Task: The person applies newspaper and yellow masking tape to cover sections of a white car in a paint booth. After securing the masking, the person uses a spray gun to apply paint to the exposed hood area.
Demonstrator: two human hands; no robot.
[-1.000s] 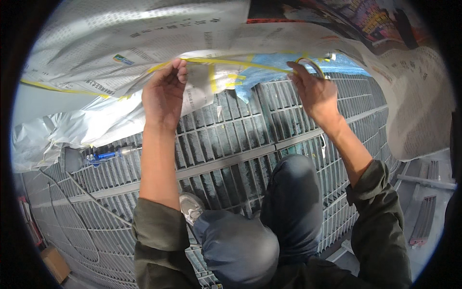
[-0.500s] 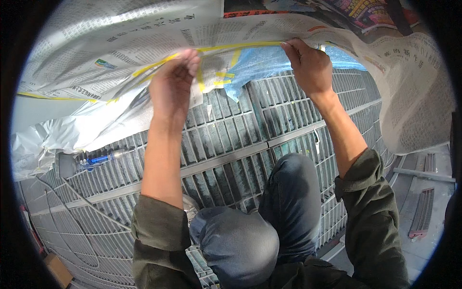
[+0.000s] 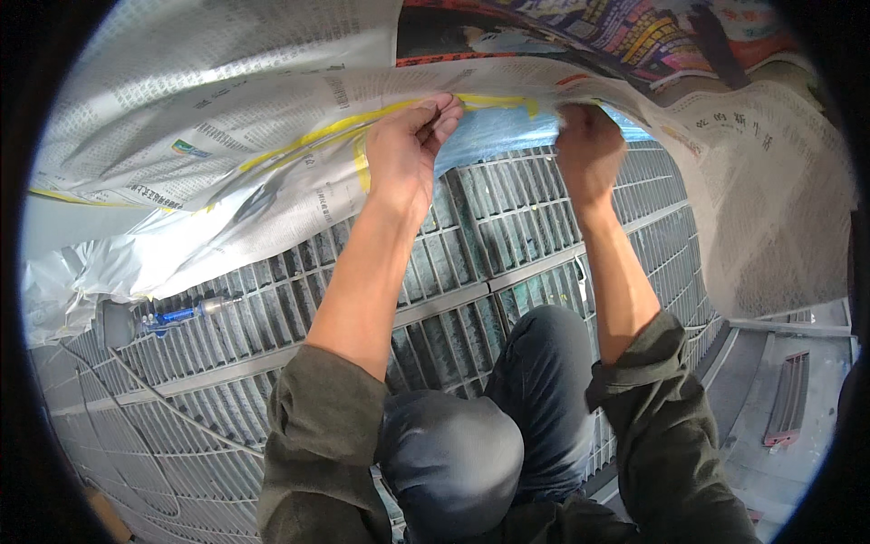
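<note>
My left hand [image 3: 415,140], fingers curled and pinched, is on a strip of yellow masking tape [image 3: 498,100] along the lower edge of newspaper sheeting [image 3: 254,82] that covers the surface above. To its right, my right hand [image 3: 589,154] is curled at the same edge, fingertips blurred and hidden; what it holds is unclear. Blue plastic sheet [image 3: 480,140] shows below the tape between my hands. Crumpled whitish sheeting [image 3: 109,272] hangs at the left.
Below lies a metal floor grating [image 3: 453,236], with my knees [image 3: 453,453] at the lower middle. A blue tool [image 3: 177,317], hoses [image 3: 154,381] and a cardboard box [image 3: 104,512] are at the left. A slotted red-edged panel [image 3: 787,399] is at the right.
My left hand has moved right along the tape toward my right hand. My right hand rose, then came slightly down. The tape roll seen in it a second ago is now hidden.
</note>
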